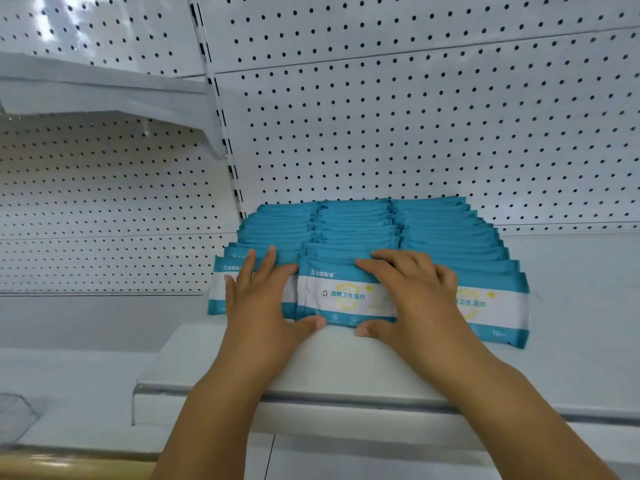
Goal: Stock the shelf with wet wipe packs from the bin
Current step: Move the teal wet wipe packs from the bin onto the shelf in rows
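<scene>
Shelf (346, 362): left hand (258, 303) touches, right hand (412, 299) grips packs (343, 296).

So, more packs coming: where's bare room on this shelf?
Bare white metal shelf lies right of the teal-and-white wet wipe packs, back to the white pegboard panel, plus a strip before them. Crowded: the left edge, and the front row under left hand and right hand.

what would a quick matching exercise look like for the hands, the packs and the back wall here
Things:
1. left hand
2. right hand
3. wet wipe packs
4. pegboard

States:
a. white with dark holes
b. fingers curled over the top edge of the middle front pack
c. teal, standing in three rows
d. fingers spread flat on the left front pack

Pairs: 1-d, 2-b, 3-c, 4-a
</scene>
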The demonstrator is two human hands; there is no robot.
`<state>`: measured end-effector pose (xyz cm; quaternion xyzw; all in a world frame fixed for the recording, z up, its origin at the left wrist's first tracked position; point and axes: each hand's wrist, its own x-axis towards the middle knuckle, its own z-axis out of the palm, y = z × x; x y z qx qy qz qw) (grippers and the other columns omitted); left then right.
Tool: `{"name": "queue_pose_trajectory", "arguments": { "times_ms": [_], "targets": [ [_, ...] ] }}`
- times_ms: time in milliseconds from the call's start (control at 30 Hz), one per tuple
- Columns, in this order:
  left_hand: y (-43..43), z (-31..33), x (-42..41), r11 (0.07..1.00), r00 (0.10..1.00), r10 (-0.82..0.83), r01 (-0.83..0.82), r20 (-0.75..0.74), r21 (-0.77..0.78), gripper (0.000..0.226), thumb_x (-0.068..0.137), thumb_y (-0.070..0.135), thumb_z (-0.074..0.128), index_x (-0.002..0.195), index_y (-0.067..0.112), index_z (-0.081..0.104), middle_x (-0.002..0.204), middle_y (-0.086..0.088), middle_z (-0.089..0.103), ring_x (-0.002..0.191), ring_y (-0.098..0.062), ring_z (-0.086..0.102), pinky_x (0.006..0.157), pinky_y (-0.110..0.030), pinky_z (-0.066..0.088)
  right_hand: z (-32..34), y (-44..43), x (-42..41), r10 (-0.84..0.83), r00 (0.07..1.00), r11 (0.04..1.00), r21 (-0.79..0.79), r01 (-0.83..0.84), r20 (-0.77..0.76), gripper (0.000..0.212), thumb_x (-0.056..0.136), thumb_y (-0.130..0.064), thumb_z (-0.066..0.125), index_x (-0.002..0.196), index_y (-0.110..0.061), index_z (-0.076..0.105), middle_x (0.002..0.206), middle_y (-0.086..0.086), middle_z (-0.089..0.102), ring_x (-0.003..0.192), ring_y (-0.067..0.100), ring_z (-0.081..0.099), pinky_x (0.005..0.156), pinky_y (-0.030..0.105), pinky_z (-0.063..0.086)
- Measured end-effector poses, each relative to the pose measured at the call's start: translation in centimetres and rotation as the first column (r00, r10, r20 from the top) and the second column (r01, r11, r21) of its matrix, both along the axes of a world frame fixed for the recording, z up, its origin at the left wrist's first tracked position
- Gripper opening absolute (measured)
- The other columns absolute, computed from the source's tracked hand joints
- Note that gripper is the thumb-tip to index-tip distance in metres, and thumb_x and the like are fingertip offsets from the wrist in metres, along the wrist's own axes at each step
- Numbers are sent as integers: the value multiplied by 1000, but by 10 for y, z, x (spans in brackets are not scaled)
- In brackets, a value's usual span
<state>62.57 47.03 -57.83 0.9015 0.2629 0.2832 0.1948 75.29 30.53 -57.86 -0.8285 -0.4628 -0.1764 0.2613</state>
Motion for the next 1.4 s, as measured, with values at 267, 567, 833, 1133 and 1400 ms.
{"name": "queue_pose_trajectory", "arguments": {
  "times_ms": [267,567,833,1133,1400],
  "targets": [
    [6,-3,4,996,997,-33,39,73,-81,82,70,44,86,141,34,45,165,11,11,151,-5,-5,125,-44,0,3,6,11,-25,999,1000,-9,26,32,81,67,-43,87,140,-44,51,146,-15,42,136,8,23,98,25,2],
    [-5,-1,-4,999,990,-53,52,134,11,91,72,41,86,149,27,39,160,11,27,150,-2,9,124,-46,15,2,-15,13,83,997,996,15,-83,1,82,71,-58,77,144,-40,45,152,-20,37,142,0,21,108,19,-1],
    [-51,9,19,972,949,-199,159,246,174,65,83,33,79,140,18,52,152,2,45,144,-15,34,118,-48,32,28,-80,20,65,991,982,185,-43,-116,63,86,-57,67,143,-40,48,138,-31,42,128,-12,34,110,7,23],
    [-165,27,82,892,857,-450,416,251,179,59,89,39,69,142,24,49,153,7,42,141,-11,35,115,-26,24,78,-205,44,-198,967,937,259,235,-160,52,89,-53,66,137,-40,54,129,-30,48,114,-16,37,89,-4,21],
    [-279,17,117,754,735,-656,639,168,149,60,91,52,60,146,33,42,154,14,38,139,-6,31,116,-27,26,94,-340,49,-444,896,896,-9,444,-5,61,89,-57,62,143,-33,48,144,-17,50,131,-1,41,103,17,27]
  ]
}}
